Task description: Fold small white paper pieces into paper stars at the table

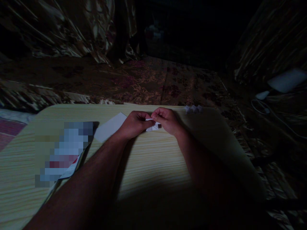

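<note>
Between my two hands is a small piece of folded white paper point(152, 128), its crease lines showing on the near side. My left hand point(136, 124) is closed on its left part, with the thumb lying across the top. From the right, my right hand point(167, 120) pinches its upper edge with thumb and forefinger. Both hands rest close together near the far side of the wooden table point(153, 166). Just left of my left hand lies a flat sheet of white paper point(109, 127), partly hidden by that hand and wrist.
Several small folded paper shapes point(193, 109) sit in a row at the table's far right edge. A blurred-out booklet or packet point(69, 150) lies at left. Beyond are a patterned couch point(153, 81), curtains point(96, 28) and a white device with a cable point(286, 81).
</note>
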`<state>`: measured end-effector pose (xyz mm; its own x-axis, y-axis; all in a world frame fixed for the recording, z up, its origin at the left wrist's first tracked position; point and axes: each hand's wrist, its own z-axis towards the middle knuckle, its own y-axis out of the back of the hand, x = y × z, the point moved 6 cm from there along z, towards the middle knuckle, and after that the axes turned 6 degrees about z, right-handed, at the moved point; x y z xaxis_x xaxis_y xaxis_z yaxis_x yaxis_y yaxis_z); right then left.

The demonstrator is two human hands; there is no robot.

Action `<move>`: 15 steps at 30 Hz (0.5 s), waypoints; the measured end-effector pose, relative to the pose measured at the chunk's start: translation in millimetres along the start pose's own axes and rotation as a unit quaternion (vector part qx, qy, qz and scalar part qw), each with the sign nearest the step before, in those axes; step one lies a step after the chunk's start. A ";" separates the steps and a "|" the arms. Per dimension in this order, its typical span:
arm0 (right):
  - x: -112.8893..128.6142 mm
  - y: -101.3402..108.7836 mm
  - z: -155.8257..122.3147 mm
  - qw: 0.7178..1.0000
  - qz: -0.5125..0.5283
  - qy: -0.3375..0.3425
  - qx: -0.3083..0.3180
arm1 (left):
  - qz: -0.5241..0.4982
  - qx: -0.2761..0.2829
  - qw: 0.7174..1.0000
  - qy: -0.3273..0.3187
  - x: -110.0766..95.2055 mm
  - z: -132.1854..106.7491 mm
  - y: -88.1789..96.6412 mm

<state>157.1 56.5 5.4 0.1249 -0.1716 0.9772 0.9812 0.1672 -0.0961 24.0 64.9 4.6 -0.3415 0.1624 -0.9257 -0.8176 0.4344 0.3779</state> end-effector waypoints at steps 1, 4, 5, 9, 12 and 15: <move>0.2 0.1 0.0 1.000 0.006 0.000 -0.001 | 0.002 -0.002 1.000 -0.002 -0.2 -0.2 0.1; -0.2 0.3 0.2 1.000 0.025 -0.005 0.002 | 0.003 -0.006 1.000 -0.010 -2.0 -0.9 0.3; -0.5 0.3 0.2 0.999 0.031 -0.008 0.005 | 0.003 -0.007 1.000 -0.013 -2.5 -1.2 0.3; -1.6 -0.3 0.0 0.999 0.047 -0.020 0.017 | 0.004 -0.010 1.000 -0.015 -2.5 -1.5 0.7; -1.5 -0.9 -0.4 0.998 0.050 -0.033 0.018 | -0.006 -0.004 1.000 -0.013 -1.4 -1.5 -0.2; -0.7 -1.2 -0.9 0.998 0.048 -0.042 0.019 | -0.012 -0.004 1.000 -0.013 -1.4 -1.6 -0.4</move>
<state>155.9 55.6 4.7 0.2040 -0.0715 0.9764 0.9590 0.2151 -0.1846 24.1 63.0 5.8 -0.3092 0.1749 -0.9348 -0.8295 0.4311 0.3550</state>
